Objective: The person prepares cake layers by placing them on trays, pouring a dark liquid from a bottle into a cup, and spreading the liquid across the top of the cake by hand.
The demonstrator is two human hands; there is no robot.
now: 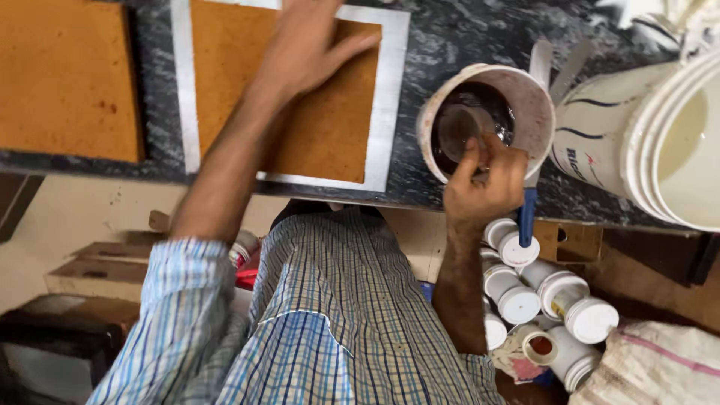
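Head view, left hand (307, 49): open, palm flat on the brown board (315, 112), likely steadying it in its pale frame on the dark counter (442, 45).
Head view, right hand (484, 184): fingers pinched at the white tub (487, 120), dipping into dark liquid; what it grips, can't tell.
Below: capped white jars (551, 296) stacked within reach.

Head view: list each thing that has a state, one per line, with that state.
Left hand: flat on the brown sheet.
Right hand: fingers pinched at the tub's rim.
White tub: open, dark liquid inside.
Stacked buckets: tipped sideways.
Small jars: mostly capped, one open.
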